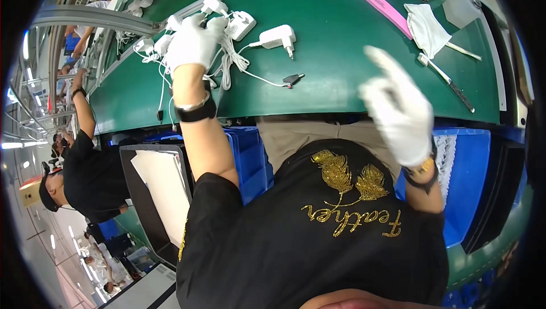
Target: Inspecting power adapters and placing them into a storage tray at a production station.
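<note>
White power adapters (242, 25) sit in a heap on the back-L part of the green table (330, 53), hard & boxy w/ smooth sides. L hand (196, 41), in a soft white glove, is on the heap: thumb & finger apart at the tips; can't tell what they pinch, if anything. Best to grab 1 hard body, not the bendy cords (230, 61), b/c they could knot. Next, 1 lone adapter (278, 37) w/ round pins, then a small black connector (293, 79). R hand (398, 101), gloved too, looks empty: pointer out, thumb spread from it. Far R: floppy white cloth (426, 29) & a stiff toothbrush (446, 81).
</note>
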A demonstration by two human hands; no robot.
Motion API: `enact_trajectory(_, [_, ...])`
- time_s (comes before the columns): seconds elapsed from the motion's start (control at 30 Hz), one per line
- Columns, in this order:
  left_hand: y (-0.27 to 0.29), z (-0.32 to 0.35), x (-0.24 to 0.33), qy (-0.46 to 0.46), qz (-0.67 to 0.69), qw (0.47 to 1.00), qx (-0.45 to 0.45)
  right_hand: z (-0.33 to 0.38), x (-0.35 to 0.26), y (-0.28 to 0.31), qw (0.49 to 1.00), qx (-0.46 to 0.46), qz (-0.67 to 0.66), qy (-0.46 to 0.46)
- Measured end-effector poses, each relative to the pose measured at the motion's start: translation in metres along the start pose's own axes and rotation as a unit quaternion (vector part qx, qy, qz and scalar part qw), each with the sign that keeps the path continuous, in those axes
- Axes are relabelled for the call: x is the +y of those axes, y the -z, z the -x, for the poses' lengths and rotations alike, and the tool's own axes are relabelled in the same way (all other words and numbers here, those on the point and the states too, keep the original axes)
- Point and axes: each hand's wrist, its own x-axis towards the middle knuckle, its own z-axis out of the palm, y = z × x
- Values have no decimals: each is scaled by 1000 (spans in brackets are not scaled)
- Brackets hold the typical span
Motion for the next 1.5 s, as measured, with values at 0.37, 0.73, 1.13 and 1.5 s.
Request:
enact_trajectory(0.37, [-4, -77, -7, -33, -12, 999, 8, -121, -19, -142, 869, -225, 434, 85])
enact_trajectory(0.73, [-39, -103, 37, -147, 51, 983, -96, -98, 33, -67, 899, -150, 395, 116])
enact_trajectory(1.13, [121, 52, 6, -242, 815, 526, -37, -91, 31, -74, 912, -136, 386, 15])
enact_trajectory(1.5, [-3, 134, 56, 6, 780, 587, -217, -78, 38, -68, 930, -58, 361, 47])
